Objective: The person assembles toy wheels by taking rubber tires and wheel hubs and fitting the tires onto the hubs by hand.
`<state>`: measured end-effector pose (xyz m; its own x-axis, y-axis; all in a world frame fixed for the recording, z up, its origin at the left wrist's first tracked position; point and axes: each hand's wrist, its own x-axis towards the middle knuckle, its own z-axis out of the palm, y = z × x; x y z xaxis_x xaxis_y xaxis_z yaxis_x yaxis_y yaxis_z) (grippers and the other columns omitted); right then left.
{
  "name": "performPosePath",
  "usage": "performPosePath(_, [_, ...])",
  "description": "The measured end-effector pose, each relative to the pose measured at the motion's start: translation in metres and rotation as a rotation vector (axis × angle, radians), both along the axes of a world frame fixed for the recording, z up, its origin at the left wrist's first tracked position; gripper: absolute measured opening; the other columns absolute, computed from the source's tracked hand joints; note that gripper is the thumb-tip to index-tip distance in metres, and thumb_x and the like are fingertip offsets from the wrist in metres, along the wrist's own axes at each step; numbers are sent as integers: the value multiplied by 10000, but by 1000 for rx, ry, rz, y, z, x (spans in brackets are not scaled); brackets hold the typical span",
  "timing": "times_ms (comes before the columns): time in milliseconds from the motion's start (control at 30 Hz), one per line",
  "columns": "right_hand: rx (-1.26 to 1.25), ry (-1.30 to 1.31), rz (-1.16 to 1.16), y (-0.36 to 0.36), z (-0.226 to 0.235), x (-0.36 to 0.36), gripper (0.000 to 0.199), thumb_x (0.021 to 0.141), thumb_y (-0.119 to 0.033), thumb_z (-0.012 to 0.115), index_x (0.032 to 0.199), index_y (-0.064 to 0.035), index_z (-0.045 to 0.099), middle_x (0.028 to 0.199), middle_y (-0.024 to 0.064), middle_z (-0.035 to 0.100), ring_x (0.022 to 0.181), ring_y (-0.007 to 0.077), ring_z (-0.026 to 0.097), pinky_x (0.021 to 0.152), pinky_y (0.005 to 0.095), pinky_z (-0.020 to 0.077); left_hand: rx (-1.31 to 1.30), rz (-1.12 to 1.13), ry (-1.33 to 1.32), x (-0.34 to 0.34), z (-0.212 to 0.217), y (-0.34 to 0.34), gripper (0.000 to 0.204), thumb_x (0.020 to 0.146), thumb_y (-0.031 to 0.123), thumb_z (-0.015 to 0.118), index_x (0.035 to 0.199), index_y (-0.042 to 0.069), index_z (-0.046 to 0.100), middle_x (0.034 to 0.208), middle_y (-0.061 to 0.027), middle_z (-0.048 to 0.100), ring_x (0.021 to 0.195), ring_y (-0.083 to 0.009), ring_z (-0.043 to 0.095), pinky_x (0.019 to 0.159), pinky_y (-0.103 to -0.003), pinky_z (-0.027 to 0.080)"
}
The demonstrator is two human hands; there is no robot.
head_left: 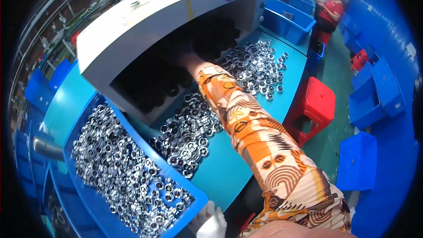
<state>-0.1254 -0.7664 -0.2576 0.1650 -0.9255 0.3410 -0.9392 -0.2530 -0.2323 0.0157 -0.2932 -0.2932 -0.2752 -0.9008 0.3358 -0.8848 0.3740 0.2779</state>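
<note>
My right hand reaches into the dark opening of a white box-like housing, the arm covered by an orange and cream patterned sleeve. Shadow hides its fingers. Dark round parts lie inside, around that hand. Under my forearm, small shiny silver ring-shaped parts are heaped on the teal tabletop, with another heap to the right. At the lower edge my left hand, in a white glove, grips the near corner of a blue bin full of the same silver parts.
Blue bins stand at the table's far end. A red stool is beside the table on the right. More blue bins line the blue wall. Farther back sits a person in a red shirt. A metal tube end juts toward the bin's left side.
</note>
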Motion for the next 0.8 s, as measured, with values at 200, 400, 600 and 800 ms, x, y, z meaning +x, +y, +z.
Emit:
performPosePath(200, [66,-101,118,-15,-8,0,616,858,-550,474,1352,-182,474,1436,162,358,1343,367,286,1049,655,167,328,25,1,-4,-5,-1,142,784,148,588,891,56,583,821,-113,591,666,-317,545,607,-450,429])
performPosePath(400, [163,-19,150,-19,-4,-10,665,857,-575,471,1367,-150,448,1440,163,363,1328,369,324,1065,583,228,218,83,-23,-2,-20,-6,257,769,146,616,1020,129,566,932,-142,576,758,-324,572,640,-445,440])
performPosePath(600, [179,-83,181,-17,-1,-4,719,832,-620,482,1358,-131,453,1388,181,433,1298,350,387,1063,521,281,311,61,-5,-8,-13,-6,202,774,166,619,969,126,585,897,-122,589,754,-313,580,646,-438,447])
performPosePath(800, [11,-111,285,-29,-8,-5,621,848,-548,508,1299,-120,509,1289,202,520,1199,344,496,985,462,406,419,111,31,-6,-3,-13,154,779,185,622,918,122,604,862,-102,602,750,-301,589,653,-431,453])
